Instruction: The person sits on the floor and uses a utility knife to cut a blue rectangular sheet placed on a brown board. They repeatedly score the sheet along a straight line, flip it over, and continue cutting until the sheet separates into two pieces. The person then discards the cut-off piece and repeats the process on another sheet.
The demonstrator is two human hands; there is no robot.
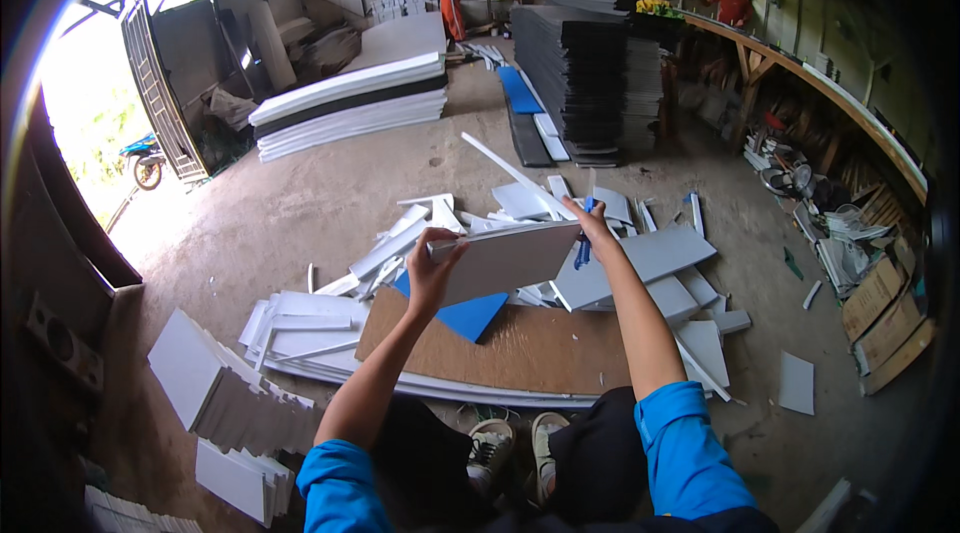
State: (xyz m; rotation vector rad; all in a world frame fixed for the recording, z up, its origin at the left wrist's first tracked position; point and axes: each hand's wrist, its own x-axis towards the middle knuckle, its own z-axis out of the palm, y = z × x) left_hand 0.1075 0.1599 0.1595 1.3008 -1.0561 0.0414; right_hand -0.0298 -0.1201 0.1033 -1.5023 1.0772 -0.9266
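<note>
In front of me I hold up a rectangular white foam board point(515, 261), tilted, above the cutting area. My left hand point(433, 263) is closed round its left end, thumb near the top edge. My right hand point(592, 223) is at the board's right end and grips a blue utility knife point(584, 251), its blade pointing up and away. Whether those fingers also pinch the board is hard to tell. Below lies a brown wooden board point(545, 348) on white sheets, with a blue foam piece point(470, 316) on it.
White foam offcuts point(395, 243) are heaped beyond the wooden board. Stacked cut panels point(225, 383) stand at my left. Farther off are a pile of large sheets point(350, 108), a tall dark stack point(570, 83) and a long workbench point(840, 93). Two other people are at the back.
</note>
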